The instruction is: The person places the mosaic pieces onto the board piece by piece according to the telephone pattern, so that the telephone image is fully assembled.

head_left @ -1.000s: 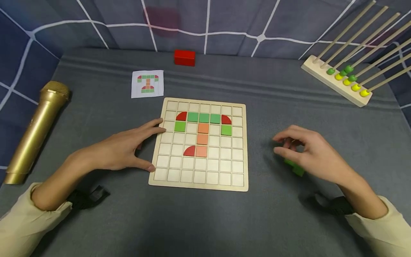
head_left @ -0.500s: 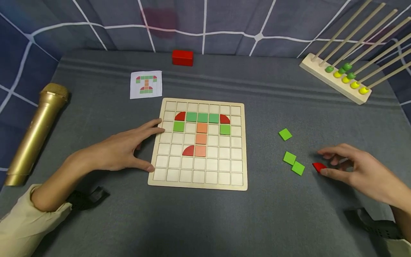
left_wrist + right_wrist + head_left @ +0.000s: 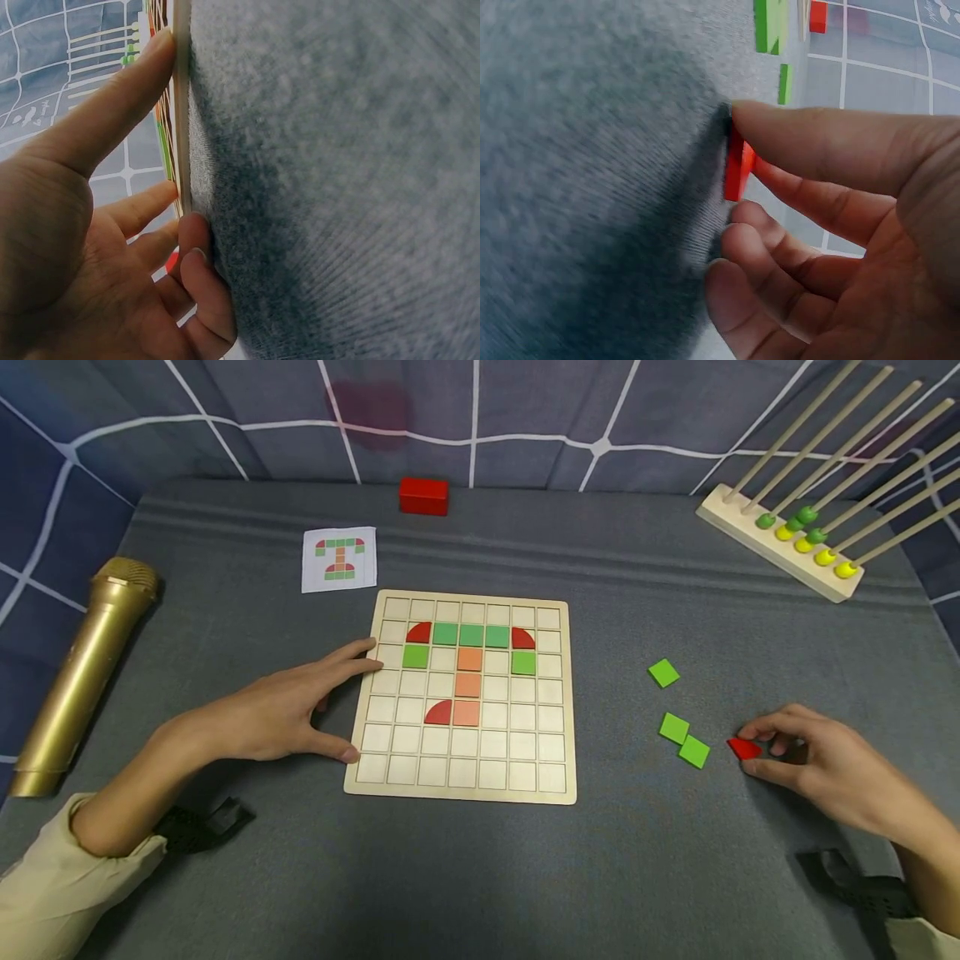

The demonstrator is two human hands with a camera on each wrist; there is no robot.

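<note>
My right hand [image 3: 813, 756] rests on the gray cloth of the table [image 3: 675, 860] near its right edge, fingers curled, pinching a small red piece [image 3: 744, 747] between thumb and fingertips. In the right wrist view the red piece [image 3: 739, 166] stands on its edge against the cloth, my thumb above it and my fingers [image 3: 795, 191] behind it. Just to the left of the piece lie two green squares [image 3: 685, 740] touching corner to corner, and a third green square [image 3: 663, 673] lies a little farther toward the back edge — all three flat on the cloth, apart from my hand.

My left hand [image 3: 288, 710] lies flat beside the left edge of the wooden grid board [image 3: 558, 789] in the middle of the table, fingers straight — the thumb touches the board's near left corner and the forefinger rests on its left rim. The left wrist view shows my fingers [image 3: 112, 105] pressed along the board's thin edge, holding nothing.

On the board sit red quarter-rounds, green squares and three orange squares in a column.

Behind the board's left corner lies a pattern card [image 3: 339, 558]. A red block [image 3: 423, 496] sits at the back edge, a gold microphone [image 3: 78, 668] along the left edge, and a bead rack [image 3: 780, 547] at the back right corner.
</note>
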